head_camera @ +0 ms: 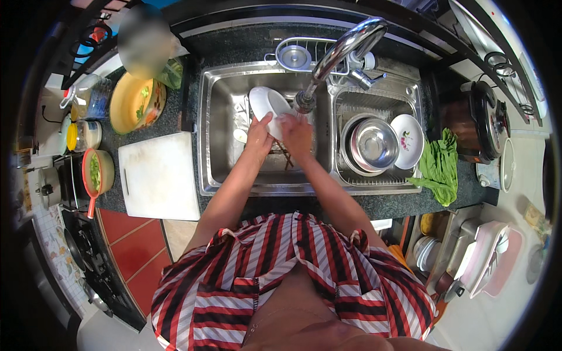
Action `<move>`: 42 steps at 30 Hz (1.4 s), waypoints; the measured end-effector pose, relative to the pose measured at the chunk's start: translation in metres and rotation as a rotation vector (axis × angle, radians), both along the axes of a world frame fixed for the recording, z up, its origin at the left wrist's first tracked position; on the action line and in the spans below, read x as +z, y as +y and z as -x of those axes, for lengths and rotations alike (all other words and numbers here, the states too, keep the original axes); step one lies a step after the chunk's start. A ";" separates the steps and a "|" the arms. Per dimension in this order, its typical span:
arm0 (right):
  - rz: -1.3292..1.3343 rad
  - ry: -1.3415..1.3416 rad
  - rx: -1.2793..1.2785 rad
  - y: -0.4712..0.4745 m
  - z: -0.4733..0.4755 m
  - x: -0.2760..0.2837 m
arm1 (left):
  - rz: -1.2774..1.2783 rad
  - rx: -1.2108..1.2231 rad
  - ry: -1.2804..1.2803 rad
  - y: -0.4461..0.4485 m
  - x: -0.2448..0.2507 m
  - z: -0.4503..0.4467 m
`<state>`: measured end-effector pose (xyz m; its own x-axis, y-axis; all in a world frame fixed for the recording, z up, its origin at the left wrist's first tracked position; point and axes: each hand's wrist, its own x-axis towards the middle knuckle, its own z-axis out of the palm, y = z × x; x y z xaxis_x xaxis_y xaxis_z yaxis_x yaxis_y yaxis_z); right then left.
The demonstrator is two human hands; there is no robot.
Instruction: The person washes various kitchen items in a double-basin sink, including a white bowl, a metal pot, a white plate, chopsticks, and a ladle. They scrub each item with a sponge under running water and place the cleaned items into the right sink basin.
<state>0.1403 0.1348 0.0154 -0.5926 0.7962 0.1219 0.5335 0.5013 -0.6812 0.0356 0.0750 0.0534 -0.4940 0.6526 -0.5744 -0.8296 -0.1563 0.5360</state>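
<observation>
My left hand point(260, 134) grips a white bowl point(268, 103) by its near edge, thumb over the rim. The bowl is tilted on its side above the left basin of a steel sink point(221, 171). My right hand point(297, 137), blurred, is against the bowl's right side, just under the spout of a chrome faucet point(305, 102). Whether its fingers grip the rim or only touch it is unclear. Below, on the basin floor, lie brown chopsticks point(287, 160) and a pale spoon point(240, 135), partly covered by my hands and the bowl.
Stacked metal bowls point(375, 145) and a flower-patterned white plate point(408, 147) sit in the right basin's wire rack. Leafy greens point(441, 166) lie beside it, near a pressure cooker point(470, 123). To the left are a white cutting board point(160, 175), a yellow enamel basin point(127, 103) and a red-rimmed pan point(105, 171).
</observation>
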 end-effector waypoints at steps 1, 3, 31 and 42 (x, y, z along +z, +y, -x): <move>-0.236 0.143 -0.115 -0.007 0.002 0.007 | 0.031 -0.018 0.070 0.002 -0.004 -0.006; -0.157 0.136 -0.081 -0.009 0.007 0.015 | 0.074 -0.070 0.086 -0.002 -0.004 -0.012; -0.221 -0.476 -0.706 0.145 -0.330 0.089 | -0.033 -0.227 -0.160 -0.037 0.017 -0.056; -0.128 -0.623 -0.434 0.198 -0.333 0.107 | -0.234 -0.509 0.153 0.048 0.142 -0.194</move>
<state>0.4732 0.3329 0.1220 -0.2197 0.9752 -0.0251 0.9665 0.2141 -0.1414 0.2293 0.1230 0.1958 -0.1506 0.9306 -0.3336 -0.7473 0.1138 0.6547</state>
